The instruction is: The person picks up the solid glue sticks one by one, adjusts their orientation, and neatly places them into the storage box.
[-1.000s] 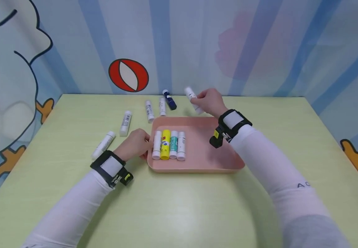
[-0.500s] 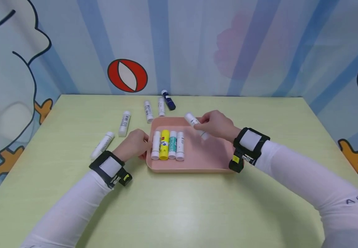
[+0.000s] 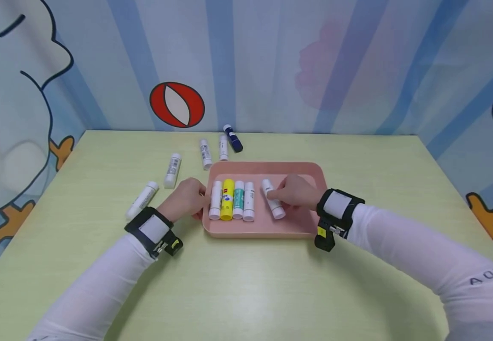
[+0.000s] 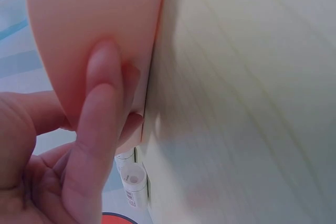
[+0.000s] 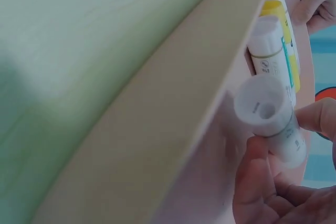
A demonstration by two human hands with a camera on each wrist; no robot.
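The pink tray [image 3: 268,235] lies on the table. My left hand [image 3: 185,198] grips its left edge; in the left wrist view the fingers press the outside of the tray wall [image 4: 100,9], with the thumb behind the rim. Inside stands a row of glue sticks lying side by side: a white one [image 3: 215,201], a yellow one [image 3: 227,200], a green-labelled one [image 3: 238,200] and another white one [image 3: 248,201]. Just right of the row, my right hand [image 3: 296,192] pinches a white glue stick [image 3: 273,199] between thumb and fingers, slightly slanted, low over the tray floor.
Left of the tray lie two white glue sticks [image 3: 142,201] [image 3: 172,171]. Behind it are two more white sticks [image 3: 205,154] [image 3: 223,148] and a dark blue one [image 3: 233,138]. A printed cloth wall [image 3: 263,71] rises at the table's back edge.
My right hand has brought the white glue stick from behind the tray, forward and down to beside the row. The left hand keeps its place on the tray's edge.
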